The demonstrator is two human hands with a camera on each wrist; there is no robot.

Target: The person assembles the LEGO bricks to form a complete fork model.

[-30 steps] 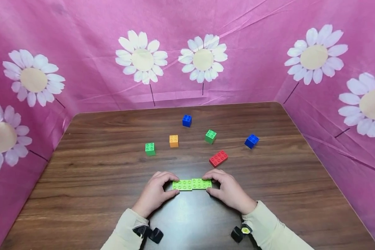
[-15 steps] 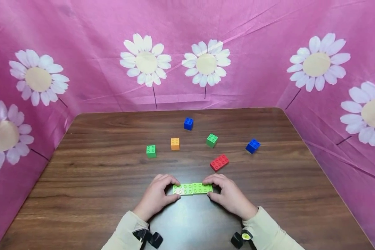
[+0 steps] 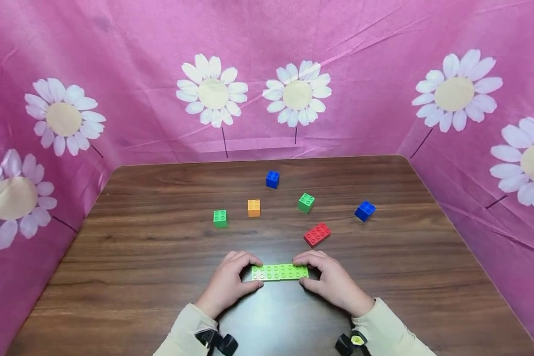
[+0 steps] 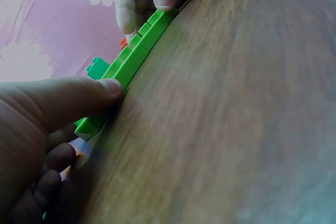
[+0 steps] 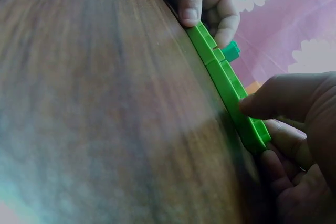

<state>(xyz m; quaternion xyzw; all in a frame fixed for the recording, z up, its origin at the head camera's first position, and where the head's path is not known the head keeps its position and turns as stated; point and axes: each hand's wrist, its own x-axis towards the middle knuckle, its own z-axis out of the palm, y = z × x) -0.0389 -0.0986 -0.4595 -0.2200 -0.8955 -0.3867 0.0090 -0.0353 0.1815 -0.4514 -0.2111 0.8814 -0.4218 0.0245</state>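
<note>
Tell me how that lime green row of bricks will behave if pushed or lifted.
The lime green row looks stiff, with straight moulded edges. Pushed, it would probably slide rather than roll, being low and flat-sided on the table. Lifted by one end, it might part at its middle seam; whether anything joins it underneath is hidden.

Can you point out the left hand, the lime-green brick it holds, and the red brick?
Left hand (image 3: pixel 229 280): head view, on the back of the hand.
Lime-green brick (image 3: pixel 267 273): head view, on its studded top.
Red eight-stud brick (image 3: pixel 317 235): head view, on its studded top.
</note>
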